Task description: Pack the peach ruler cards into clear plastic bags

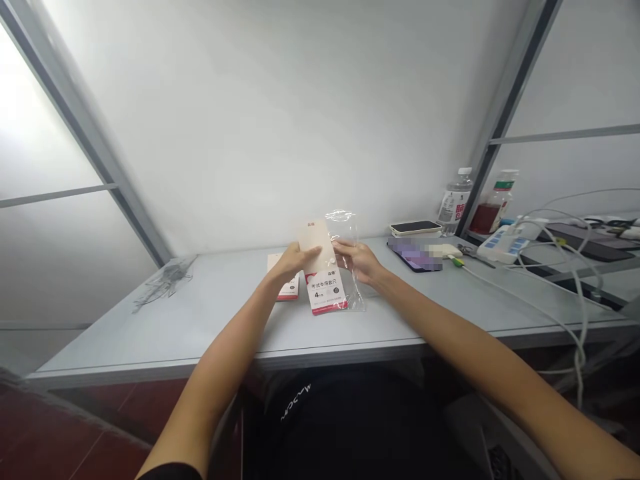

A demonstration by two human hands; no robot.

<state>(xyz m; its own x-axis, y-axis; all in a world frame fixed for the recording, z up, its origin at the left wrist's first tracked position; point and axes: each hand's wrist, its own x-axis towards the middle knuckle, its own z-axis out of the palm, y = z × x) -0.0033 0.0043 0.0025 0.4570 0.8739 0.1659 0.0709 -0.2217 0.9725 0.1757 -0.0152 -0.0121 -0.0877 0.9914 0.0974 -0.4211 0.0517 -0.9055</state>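
Observation:
My left hand (293, 261) grips the side of a printed card (316, 245) from an exam ruler set, cream at the top and white with a red band below. My right hand (356, 260) holds a clear plastic bag (347, 230), which is around or behind the lower card; I cannot tell which. A second ruler-set packet (289, 291), also white with a red edge, lies on the grey table (220, 293) beneath my left wrist, partly hidden by it.
A crumpled clear plastic wrapper (165, 283) lies at the table's left. To the right are a phone (415, 228), a blurred dark object (415, 255), scissors (475, 257), bottles (455, 203), a power strip (505, 243) and looping white cables (575, 300).

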